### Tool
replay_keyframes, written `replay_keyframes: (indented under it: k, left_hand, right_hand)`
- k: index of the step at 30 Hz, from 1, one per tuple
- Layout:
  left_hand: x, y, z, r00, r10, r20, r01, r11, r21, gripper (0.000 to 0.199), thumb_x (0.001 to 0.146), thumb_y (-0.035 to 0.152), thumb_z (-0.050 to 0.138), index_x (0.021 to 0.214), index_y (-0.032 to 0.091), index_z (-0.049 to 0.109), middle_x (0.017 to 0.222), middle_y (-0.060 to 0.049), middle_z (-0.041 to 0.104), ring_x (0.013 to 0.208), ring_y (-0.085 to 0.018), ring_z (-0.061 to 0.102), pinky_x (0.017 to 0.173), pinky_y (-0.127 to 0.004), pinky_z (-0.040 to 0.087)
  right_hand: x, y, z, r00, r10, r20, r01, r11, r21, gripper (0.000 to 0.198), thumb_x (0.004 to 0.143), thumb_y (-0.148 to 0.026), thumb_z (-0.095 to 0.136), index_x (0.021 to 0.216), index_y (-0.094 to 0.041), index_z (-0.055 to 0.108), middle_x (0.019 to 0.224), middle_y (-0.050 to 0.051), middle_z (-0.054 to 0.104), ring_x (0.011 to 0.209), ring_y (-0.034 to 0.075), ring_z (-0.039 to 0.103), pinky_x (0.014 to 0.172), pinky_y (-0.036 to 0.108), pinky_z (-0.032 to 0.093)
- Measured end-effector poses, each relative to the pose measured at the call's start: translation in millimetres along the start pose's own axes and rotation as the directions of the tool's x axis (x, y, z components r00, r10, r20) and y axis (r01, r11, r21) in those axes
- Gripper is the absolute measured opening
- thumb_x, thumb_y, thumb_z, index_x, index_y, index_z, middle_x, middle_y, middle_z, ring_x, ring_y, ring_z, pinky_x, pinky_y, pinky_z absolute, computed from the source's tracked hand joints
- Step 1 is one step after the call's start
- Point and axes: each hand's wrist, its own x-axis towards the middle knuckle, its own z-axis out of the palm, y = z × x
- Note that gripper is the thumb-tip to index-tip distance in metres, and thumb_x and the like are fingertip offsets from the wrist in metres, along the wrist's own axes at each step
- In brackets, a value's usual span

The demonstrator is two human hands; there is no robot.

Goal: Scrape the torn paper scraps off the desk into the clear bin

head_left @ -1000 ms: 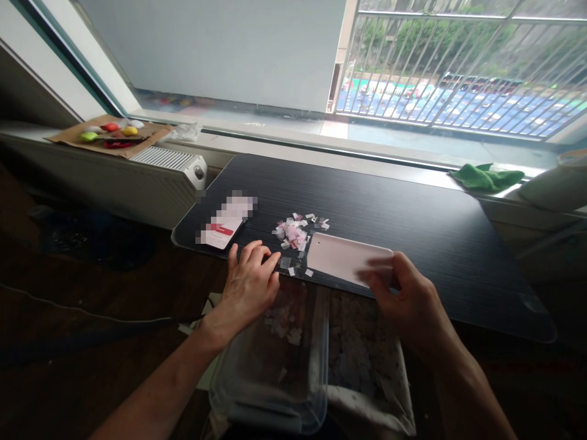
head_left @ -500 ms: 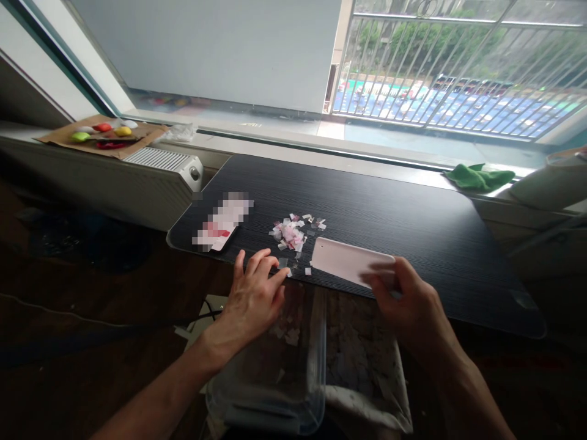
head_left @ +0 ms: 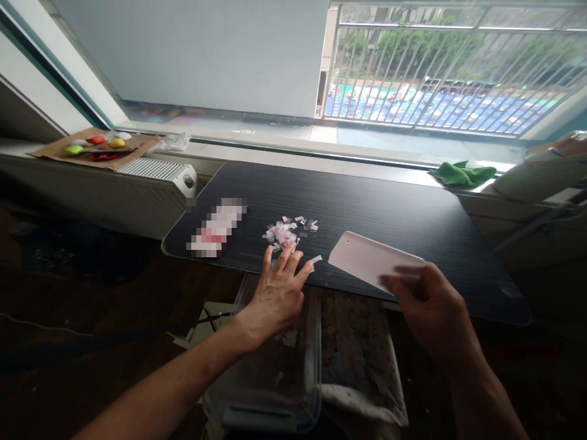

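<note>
On the dark table (head_left: 389,214) lies a small pile of pink, white and clear paper or plastic scraps (head_left: 280,232). My left hand (head_left: 279,290) is at the near edge of that pile, fingers spread and fingertips down among the scraps. A loose pale strip (head_left: 316,260) lies beside its index finger. To the right, my right hand (head_left: 431,299) pinches the right end of a flat pale pink card (head_left: 371,256) between thumb and fingers. The card has a small hole near its far left end and is tilted just over the table's front part.
A pixelated pink flat item (head_left: 215,229) lies at the table's left. Below the front edge stand a clear plastic bin (head_left: 314,366) and a lined container (head_left: 362,348) with scraps. A green cloth (head_left: 463,174) and brown paper (head_left: 59,150) with colourful items rest along the window sill.
My left hand has moved right and forward into the near scraps, shifting some of them. My right hand has carried the card to the right, away from the pile. The view has shifted slightly.
</note>
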Motion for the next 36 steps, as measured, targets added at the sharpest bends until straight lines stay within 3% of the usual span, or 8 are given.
replay_keyframes:
  k: [4, 9, 14, 17, 21, 26, 36]
  left_hand:
    - [6, 3, -4, 0.999, -0.024, 0.028, 0.024, 1.000, -0.003, 0.054, 0.078, 0.010, 0.048, 0.132, 0.014, 0.055, 0.138, -0.019, 0.052, 0.140, -0.035, 0.032, 0.114, -0.066, 0.020]
    - [33, 16, -5, 0.995, 0.044, 0.088, -0.042, 0.999, -0.029, 0.052, 0.078, 0.009, 0.048, 0.129, 0.013, 0.057, 0.137, -0.018, 0.052, 0.141, -0.035, 0.031, 0.115, -0.065, 0.018]
    - [41, 25, -9, 0.995, 0.092, 0.037, -0.089, 0.994, -0.066, 0.044, 0.081, 0.011, 0.048, 0.123, 0.015, 0.059, 0.132, -0.016, 0.055, 0.139, -0.032, 0.033, 0.115, -0.063, 0.019]
    - [23, 12, -19, 0.997, 0.058, -0.058, -0.064, 0.993, -0.100, 0.034, 0.086, 0.014, 0.047, 0.116, 0.017, 0.063, 0.118, -0.012, 0.062, 0.131, -0.029, 0.043, 0.116, -0.060, 0.019]
    - [-6, -29, -27, 0.966, -0.176, -0.191, 0.154, 0.980, -0.126, 0.025, 0.088, 0.017, 0.047, 0.099, 0.020, 0.069, 0.099, -0.007, 0.067, 0.106, -0.026, 0.057, 0.108, -0.058, 0.029]
    - [-21, -71, -17, 0.924, -0.314, -0.219, 0.304, 0.949, -0.081, 0.017, 0.085, 0.020, 0.051, 0.085, 0.022, 0.068, 0.087, -0.006, 0.069, 0.093, -0.027, 0.058, 0.093, -0.050, 0.040]
    - [-7, -52, -15, 0.944, -0.297, -0.142, 0.279, 0.952, -0.129, 0.004, 0.081, 0.023, 0.063, 0.079, 0.021, 0.066, 0.087, -0.004, 0.069, 0.093, -0.025, 0.057, 0.096, -0.050, 0.039]
  right_hand:
    - [-2, 5, -5, 0.999, 0.032, -0.032, -0.033, 0.999, -0.035, 0.022, 0.079, -0.042, 0.063, 0.089, -0.023, 0.062, 0.075, 0.004, 0.072, 0.065, 0.020, 0.067, 0.061, 0.031, 0.051]
    - [2, 15, -9, 0.994, 0.092, -0.059, -0.090, 0.995, 0.034, 0.024, 0.078, -0.044, 0.063, 0.091, -0.023, 0.062, 0.077, 0.004, 0.071, 0.068, 0.021, 0.068, 0.062, 0.032, 0.052]
    - [6, 22, -21, 0.984, 0.130, -0.121, -0.133, 0.991, -0.021, 0.028, 0.072, -0.046, 0.070, 0.088, -0.024, 0.063, 0.071, 0.002, 0.070, 0.063, 0.021, 0.066, 0.056, 0.031, 0.051]
    - [3, 25, -26, 0.981, 0.146, -0.130, -0.152, 0.988, -0.037, 0.029, 0.070, -0.046, 0.072, 0.087, -0.024, 0.064, 0.069, 0.000, 0.070, 0.061, 0.021, 0.066, 0.055, 0.031, 0.052]
    - [-1, 24, -21, 0.981, 0.149, -0.121, -0.151, 0.988, -0.015, 0.027, 0.073, -0.046, 0.070, 0.089, -0.025, 0.064, 0.072, 0.001, 0.071, 0.063, 0.022, 0.067, 0.057, 0.032, 0.052]
    - [1, 14, -10, 0.986, 0.150, -0.071, -0.149, 0.988, 0.028, 0.028, 0.073, -0.047, 0.069, 0.090, -0.025, 0.064, 0.078, 0.003, 0.071, 0.070, 0.022, 0.067, 0.064, 0.034, 0.052]
    - [-1, 7, -7, 0.993, 0.113, -0.037, -0.111, 0.993, 0.042, 0.024, 0.076, -0.044, 0.068, 0.088, -0.025, 0.063, 0.078, 0.003, 0.072, 0.070, 0.021, 0.068, 0.065, 0.032, 0.052]
